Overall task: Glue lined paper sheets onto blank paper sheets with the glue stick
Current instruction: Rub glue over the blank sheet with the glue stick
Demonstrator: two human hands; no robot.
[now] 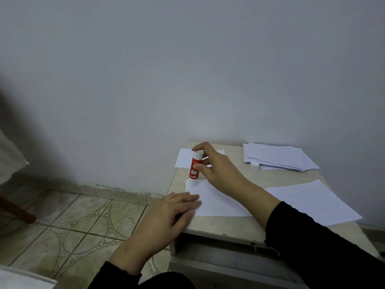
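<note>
My right hand (218, 167) grips a red and white glue stick (194, 168), held upside down with its tip on the far left corner of a blank white sheet (218, 203) in the middle of the small table. My left hand (170, 213) lies flat on the sheet's near left corner, fingers straight. A lined sheet (312, 201) lies to the right. A stack of sheets (279, 157) sits at the far right, and another white sheet (183, 159) lies at the far left behind the glue stick.
The small beige table (218, 228) stands against a grey wall, with a drawer opening below its front edge. A small white cap (254, 165) stands by the stack. Tiled floor (73, 226) spreads to the left, where a dark wooden leg shows.
</note>
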